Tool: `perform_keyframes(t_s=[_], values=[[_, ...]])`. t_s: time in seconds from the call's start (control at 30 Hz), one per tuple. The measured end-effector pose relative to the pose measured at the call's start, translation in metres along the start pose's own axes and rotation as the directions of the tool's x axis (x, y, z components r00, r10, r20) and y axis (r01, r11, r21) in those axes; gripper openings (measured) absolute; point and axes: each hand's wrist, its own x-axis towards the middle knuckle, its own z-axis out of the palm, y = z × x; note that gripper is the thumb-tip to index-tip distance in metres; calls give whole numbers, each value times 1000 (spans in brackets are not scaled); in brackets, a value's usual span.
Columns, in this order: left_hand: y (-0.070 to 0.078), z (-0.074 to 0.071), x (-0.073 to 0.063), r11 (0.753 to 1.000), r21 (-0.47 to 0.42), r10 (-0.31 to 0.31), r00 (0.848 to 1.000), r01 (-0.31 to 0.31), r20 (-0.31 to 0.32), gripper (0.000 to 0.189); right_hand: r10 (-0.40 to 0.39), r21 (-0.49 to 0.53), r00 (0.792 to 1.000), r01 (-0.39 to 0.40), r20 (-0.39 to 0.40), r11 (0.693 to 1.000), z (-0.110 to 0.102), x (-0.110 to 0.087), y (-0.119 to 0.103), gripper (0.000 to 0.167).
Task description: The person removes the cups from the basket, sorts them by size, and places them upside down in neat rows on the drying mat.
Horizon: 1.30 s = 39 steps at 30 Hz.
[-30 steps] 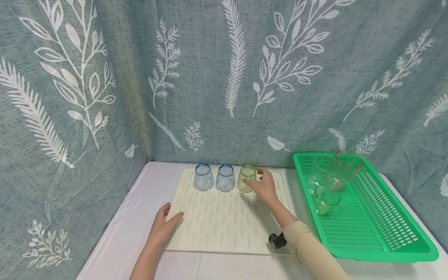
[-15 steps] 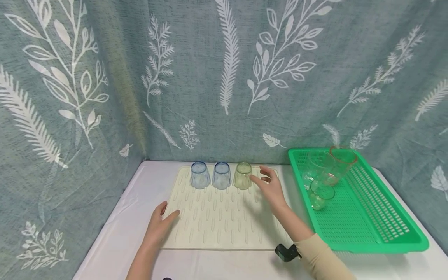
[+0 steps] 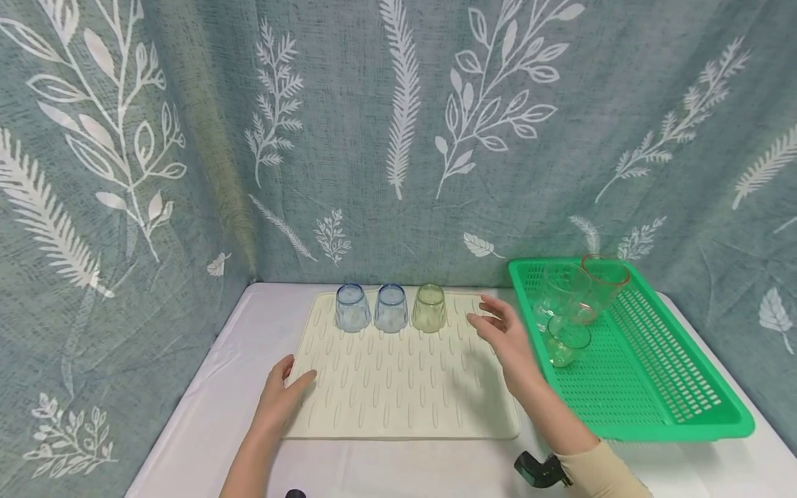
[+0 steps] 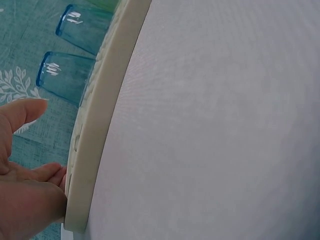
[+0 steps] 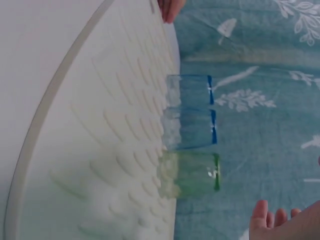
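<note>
Three glasses stand in a row along the back of a cream drying mat (image 3: 405,394), narrower ends up: a blue glass (image 3: 352,312), a second blue glass (image 3: 391,312) and a green glass (image 3: 429,312). My right hand (image 3: 513,342) hovers over the mat's right side, fingers loosely bent, holding nothing, apart from the green glass. In the right wrist view its fingertips (image 5: 260,215) show at the lower right. My left hand (image 3: 277,401) is at the mat's left edge, thumb spread from the fingers; in the left wrist view its fingers (image 4: 47,172) are beside the edge.
At the right stands a green basket (image 3: 679,434). Inside, at its left and back, are a small green glass (image 3: 568,342), a clear glass (image 3: 560,290) and a red-rimmed glass (image 3: 607,277). A patterned curtain (image 3: 349,138) hangs behind the white-covered table (image 3: 398,470).
My right hand has let go of the green glass and moved right, away from it. The green glass stays in the row. My left hand keeps its place by the mat's edge.
</note>
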Motion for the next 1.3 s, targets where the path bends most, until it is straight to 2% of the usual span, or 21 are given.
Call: perform_keyframes(t_s=[0.13, 0.37, 0.77, 1.1, 1.3], values=[[1, 0, 0, 1000, 2, -11, 1000, 11, 4, 83, -26, 11, 1000, 26, -15, 1000, -17, -6, -4, 55], [-2, -3, 1, 1000, 10, -4, 1000, 3, 5, 83, -25, 0, 999, 25, -38, 1000, -49, -12, -8, 53], [0, -4, -2, 1000, -8, 3, 1000, -3, 7, 81, -64, -168, 993, 46, -98, 985, -100, -15, 1, 55], [1, -1, -1, 1000, -2, 7, 1000, -7, 4, 81, -95, -412, 982, 21, -161, 911, -130, -15, 6, 63], [1, 1, -1, 1000, -11, 4, 1000, -4, 14, 82, -31, -525, 988, -55, -153, 849, -146, -9, 8, 79]])
